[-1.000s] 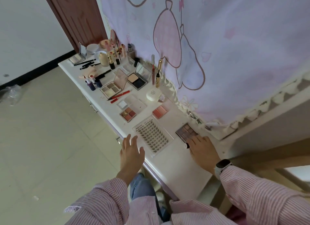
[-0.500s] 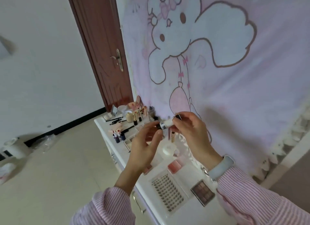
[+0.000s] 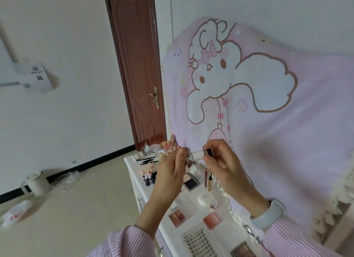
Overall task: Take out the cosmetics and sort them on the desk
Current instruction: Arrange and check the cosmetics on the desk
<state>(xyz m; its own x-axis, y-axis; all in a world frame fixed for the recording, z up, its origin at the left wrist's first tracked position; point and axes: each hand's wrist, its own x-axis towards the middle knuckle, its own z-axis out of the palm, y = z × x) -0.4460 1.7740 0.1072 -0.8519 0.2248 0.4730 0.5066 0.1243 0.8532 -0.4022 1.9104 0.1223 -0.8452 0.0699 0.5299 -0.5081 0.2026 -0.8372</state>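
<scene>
Both hands hold a small white cosmetic tube level in the air above the white desk. My right hand pinches its dark patterned cap end. My left hand grips the other end, where a label shows. Below lie a lash tray, a pink blush, a four-pan palette, a dark eyeshadow palette, a round white jar, an open compact and upright bottles. More items crowd the far end.
A pink cartoon cloth hangs on the wall behind the desk. A brown door stands past the desk's far end. On the floor at left sit a white roll and plastic bags.
Both hands left the desk surface and rose with the white tube held between them. The view tilted upward, showing the door and the wall cloth.
</scene>
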